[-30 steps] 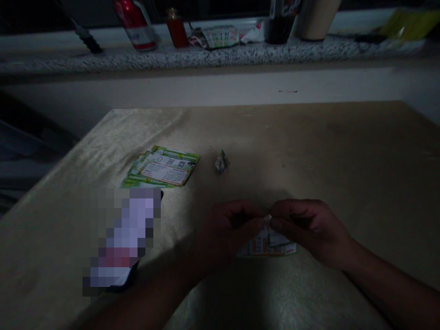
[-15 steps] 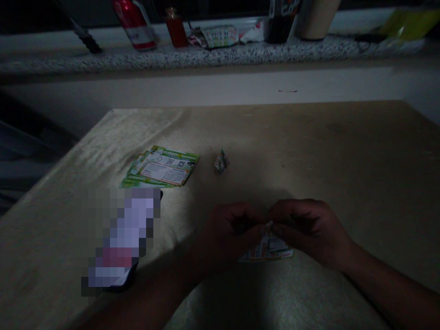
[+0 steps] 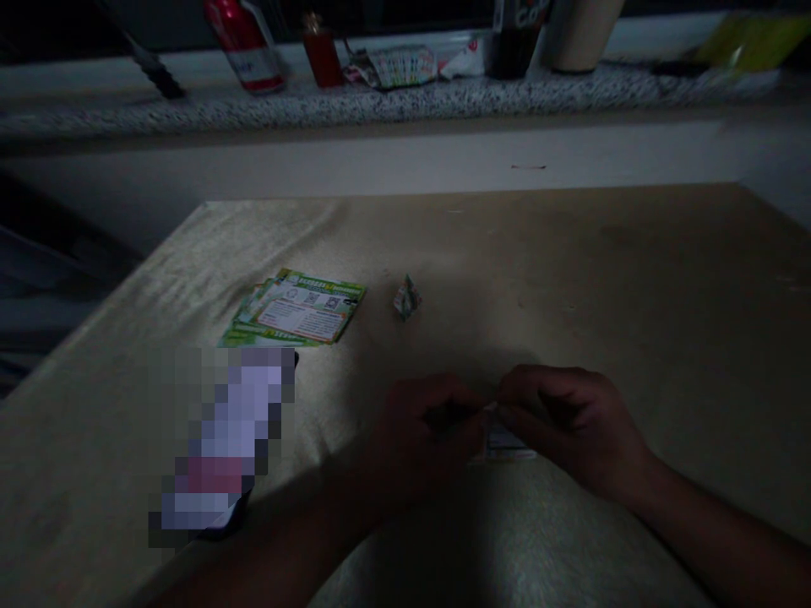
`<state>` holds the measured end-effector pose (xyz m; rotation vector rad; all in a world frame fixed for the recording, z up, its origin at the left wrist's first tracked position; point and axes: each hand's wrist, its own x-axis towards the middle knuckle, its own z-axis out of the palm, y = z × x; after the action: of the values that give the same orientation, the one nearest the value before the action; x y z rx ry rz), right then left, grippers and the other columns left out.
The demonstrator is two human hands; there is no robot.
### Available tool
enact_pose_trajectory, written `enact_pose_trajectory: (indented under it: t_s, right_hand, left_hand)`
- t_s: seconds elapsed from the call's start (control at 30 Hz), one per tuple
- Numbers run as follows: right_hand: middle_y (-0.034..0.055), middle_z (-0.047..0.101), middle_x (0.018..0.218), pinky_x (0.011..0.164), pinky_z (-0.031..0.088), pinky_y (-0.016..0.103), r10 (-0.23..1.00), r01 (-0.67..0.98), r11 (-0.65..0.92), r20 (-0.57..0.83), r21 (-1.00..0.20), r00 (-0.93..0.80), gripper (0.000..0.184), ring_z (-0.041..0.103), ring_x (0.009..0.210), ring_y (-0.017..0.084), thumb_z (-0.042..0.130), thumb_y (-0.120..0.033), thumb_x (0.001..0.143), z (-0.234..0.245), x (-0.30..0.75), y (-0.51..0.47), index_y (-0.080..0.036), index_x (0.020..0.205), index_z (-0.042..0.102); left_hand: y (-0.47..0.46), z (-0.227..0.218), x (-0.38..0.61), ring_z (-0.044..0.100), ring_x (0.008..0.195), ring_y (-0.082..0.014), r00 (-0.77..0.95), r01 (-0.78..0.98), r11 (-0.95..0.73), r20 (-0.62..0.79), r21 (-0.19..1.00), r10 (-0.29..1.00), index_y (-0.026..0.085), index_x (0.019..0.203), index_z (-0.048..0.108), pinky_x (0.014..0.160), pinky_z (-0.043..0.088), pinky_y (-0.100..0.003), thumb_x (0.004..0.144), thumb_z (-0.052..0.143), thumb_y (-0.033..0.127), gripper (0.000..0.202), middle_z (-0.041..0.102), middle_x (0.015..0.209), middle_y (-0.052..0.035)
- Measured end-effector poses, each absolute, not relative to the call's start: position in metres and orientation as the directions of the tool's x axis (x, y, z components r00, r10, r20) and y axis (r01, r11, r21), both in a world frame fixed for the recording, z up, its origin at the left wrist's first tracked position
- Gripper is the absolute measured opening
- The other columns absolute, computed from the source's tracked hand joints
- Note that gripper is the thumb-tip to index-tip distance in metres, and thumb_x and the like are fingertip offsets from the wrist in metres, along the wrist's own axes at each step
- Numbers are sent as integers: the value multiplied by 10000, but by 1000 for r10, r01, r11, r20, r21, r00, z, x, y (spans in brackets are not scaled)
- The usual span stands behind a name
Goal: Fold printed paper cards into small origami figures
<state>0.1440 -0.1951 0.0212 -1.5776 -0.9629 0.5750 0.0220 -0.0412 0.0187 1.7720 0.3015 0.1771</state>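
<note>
A small printed paper sheet (image 3: 510, 445) hangs between my two hands, largely covered by the fingers. My left hand (image 3: 431, 431) pinches its upper edge between thumb and forefinger. From the other side my right hand (image 3: 570, 418) pinches the same edge, its fingertips nearly touching the left ones. Beyond the hands, a small folded paper piece (image 3: 407, 298) stands on the table. To its left lies a fanned stack of green and white printed leaflets (image 3: 304, 306).
A phone (image 3: 234, 439), its screen blurred out, lies at left beside my left forearm. Behind the table (image 3: 601, 262) runs a speckled sill (image 3: 380, 103) bearing a red can (image 3: 247, 51), a small red bottle (image 3: 323, 55), a crumpled wrapper (image 3: 402, 66) and a dark cola bottle (image 3: 516, 38).
Less of the paper's printed face shows below my fingers now, and its lower edge sits higher. Both hands remain in nearly the same place, still pinching.
</note>
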Motion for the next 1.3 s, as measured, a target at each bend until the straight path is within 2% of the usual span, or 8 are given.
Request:
enact_pose_trajectory:
  t_s: [0.2, 0.33, 0.5, 0.63, 0.77, 0.97, 1.13, 1.3]
  right_hand:
    - [16, 675, 683, 546, 481, 254, 826, 443, 17, 263, -896, 499, 67, 613, 605, 132, 675, -123, 839, 18, 144, -196, -180, 806, 689]
    - [27, 658, 669, 555, 473, 273, 824, 539, 69, 352, -839, 443, 72, 593, 614, 140, 662, -102, 837, 17, 144, -196, -163, 809, 689]
    - [30, 655, 694, 558, 470, 276, 824, 576, 77, 377, -814, 423, 84, 581, 613, 136, 654, -81, 827, 18, 142, -196, -161, 809, 671]
    - [18, 622, 689, 571, 460, 272, 838, 570, 129, 397, -812, 376, 115, 571, 624, 129, 649, -46, 816, 20, 142, -196, -160, 803, 642]
    - [29, 624, 722, 597, 467, 277, 842, 561, 185, 424, -807, 333, 132, 588, 674, 140, 639, -28, 825, 19, 143, -195, -157, 849, 645]
    - [29, 638, 751, 590, 468, 275, 857, 527, 138, 368, -839, 361, 130, 593, 667, 140, 649, -50, 830, 15, 144, -196, -176, 851, 627]
    - [-14, 578, 695, 536, 419, 235, 862, 514, 73, 314, -855, 398, 137, 531, 597, 103, 631, -54, 834, 16, 142, -196, -187, 807, 610]
    - [14, 610, 745, 562, 448, 254, 874, 497, 108, 320, -861, 365, 118, 571, 632, 123, 606, -60, 851, 19, 142, -196, -178, 852, 605]
  left_hand:
    - [-42, 17, 21, 606, 626, -105, 947, 39, -215, 32, 976, 320, 159, 855, 712, 577, 460, -188, 835, 676, 202, 59, 686, 711, 2]
    - [-41, 18, 20, 563, 601, -85, 941, -18, -316, 123, 948, 315, 157, 790, 673, 564, 424, -175, 830, 682, 185, 50, 640, 674, 21]
    - [-41, 21, 21, 477, 584, -76, 952, -21, -336, 122, 942, 281, 159, 772, 604, 548, 371, -182, 820, 642, 166, 61, 556, 666, 41]
    - [-40, 21, 22, 416, 599, -89, 976, 67, -102, -45, 992, 212, 171, 769, 540, 537, 344, -197, 837, 592, 209, 94, 477, 662, 48]
    - [-38, 20, 25, 395, 605, -95, 975, 162, 115, -177, 980, 136, 170, 771, 526, 539, 341, -211, 818, 583, 244, 105, 457, 674, 43]
    - [-37, 16, 24, 410, 624, -96, 979, 127, 176, -152, 976, 133, 159, 776, 547, 562, 345, -220, 817, 639, 277, 155, 483, 696, 31]
    - [-38, 15, 22, 423, 635, -98, 975, 150, 99, -164, 984, 151, 157, 815, 572, 561, 341, -218, 874, 646, 311, 180, 495, 705, 29]
    - [-38, 17, 23, 440, 645, -93, 976, 169, 300, -202, 939, 82, 166, 814, 558, 596, 378, -211, 879, 639, 323, 188, 488, 725, 37]
